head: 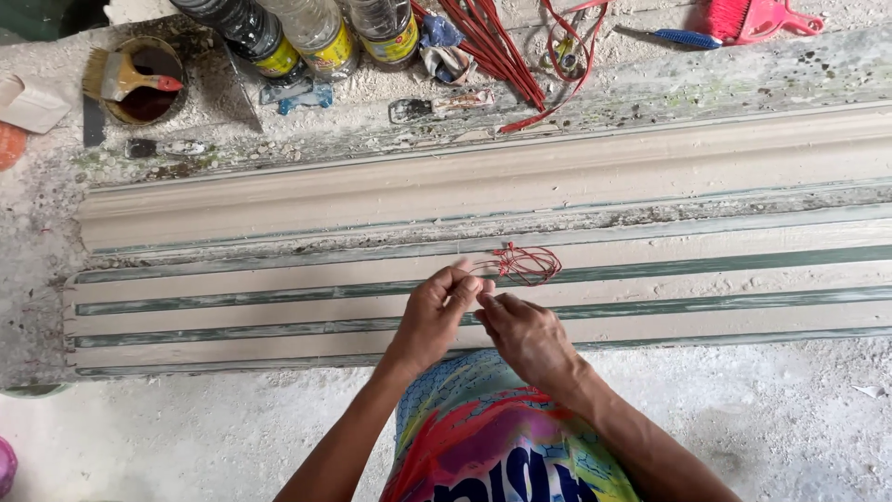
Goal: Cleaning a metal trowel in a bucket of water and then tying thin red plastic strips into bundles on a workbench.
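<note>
Head view looks straight down on your two hands, which meet over a long ribbed moulding of pale strips and green grooves. Your left hand has its fingers pinched together on the near end of a small tangle of red string. Your right hand lies just beside it, fingertips drawn together at the same spot, touching the left thumb; whether it grips the string you cannot tell. The loops of the string rest on the moulding just beyond your fingertips. Behind the moulding, a dusty tabletop carries a brush lying across a round tin, three plastic bottles, a bundle of red cords, and a pink hand brush at the far right. Your bright patterned shirt fills the lower edge.
</note>
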